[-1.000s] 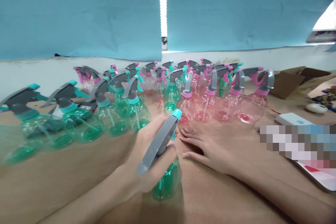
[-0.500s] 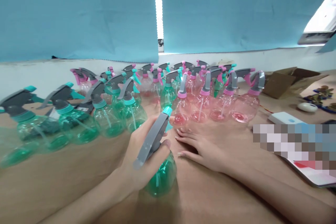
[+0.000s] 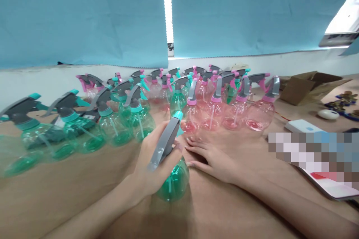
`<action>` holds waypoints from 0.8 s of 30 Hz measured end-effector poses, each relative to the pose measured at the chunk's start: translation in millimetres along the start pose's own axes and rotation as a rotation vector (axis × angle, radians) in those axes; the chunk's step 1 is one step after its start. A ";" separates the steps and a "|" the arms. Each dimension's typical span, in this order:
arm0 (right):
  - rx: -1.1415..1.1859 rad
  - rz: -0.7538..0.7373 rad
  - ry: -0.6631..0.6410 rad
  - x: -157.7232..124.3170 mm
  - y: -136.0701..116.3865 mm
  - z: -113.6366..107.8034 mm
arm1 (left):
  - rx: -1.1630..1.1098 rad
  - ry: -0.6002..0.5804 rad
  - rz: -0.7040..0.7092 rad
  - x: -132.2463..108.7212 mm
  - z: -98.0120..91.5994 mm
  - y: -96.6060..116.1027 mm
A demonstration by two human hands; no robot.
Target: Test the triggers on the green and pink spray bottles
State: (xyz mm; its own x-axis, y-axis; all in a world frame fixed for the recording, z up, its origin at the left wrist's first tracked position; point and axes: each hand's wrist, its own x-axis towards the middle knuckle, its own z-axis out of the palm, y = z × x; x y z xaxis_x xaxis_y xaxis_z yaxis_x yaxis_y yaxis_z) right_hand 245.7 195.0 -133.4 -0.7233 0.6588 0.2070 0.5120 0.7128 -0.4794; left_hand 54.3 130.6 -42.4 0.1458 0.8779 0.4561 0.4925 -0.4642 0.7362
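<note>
My left hand (image 3: 151, 157) is closed around the neck of a green spray bottle (image 3: 175, 181) with a grey and teal trigger head. The bottle is near the middle front of the table, its nozzle facing away from me. Just right of it, my right hand (image 3: 210, 157) lies flat on the brown tabletop (image 3: 232, 216), fingers spread and holding nothing. Beyond my hands stand a row of pink spray bottles (image 3: 235, 114) to the right and green spray bottles (image 3: 114, 127) to the left, each with a grey trigger head.
More pink and green bottles crowd behind, against the white wall. An open cardboard box (image 3: 301, 87) is at the back right. Near it lie a white mouse (image 3: 328, 114), a white box (image 3: 304, 126) and a partly blurred flat object (image 3: 333, 185). Blue cloth (image 3: 84, 15) hangs behind.
My left hand and the green spray bottle have shifted very slightly away from me. My right hand stays flat on the table; the view has moved a little.
</note>
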 end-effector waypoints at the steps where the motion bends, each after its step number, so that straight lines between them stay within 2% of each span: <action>1: -0.005 -0.008 -0.001 0.2 -0.2 -0.7 | -0.002 0.000 -0.006 0.1 0.6 0.2; 7: -0.006 -0.015 -0.004 0.5 0.8 -0.9 | -0.018 -0.004 -0.021 1.6 1.4 0.7; 12: 0.015 -0.027 0.041 -0.4 3.8 4.0 | -0.045 -0.008 -0.021 0.6 1.8 -1.2; 19: 0.041 -0.028 0.065 -1.2 5.2 6.6 | -0.043 -0.015 -0.069 0.4 5.8 -9.4; 24: 0.026 -0.017 0.062 -1.7 4.4 5.5 | -0.027 -0.033 -0.047 0.1 7.3 -16.6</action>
State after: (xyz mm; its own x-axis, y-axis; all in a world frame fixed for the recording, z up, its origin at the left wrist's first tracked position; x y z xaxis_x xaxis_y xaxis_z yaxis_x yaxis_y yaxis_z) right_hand 246.7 195.7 -140.5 -0.7012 0.6609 0.2675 0.4874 0.7181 -0.4968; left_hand 52.4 139.2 -58.2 0.1508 0.9022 0.4042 0.4759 -0.4246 0.7702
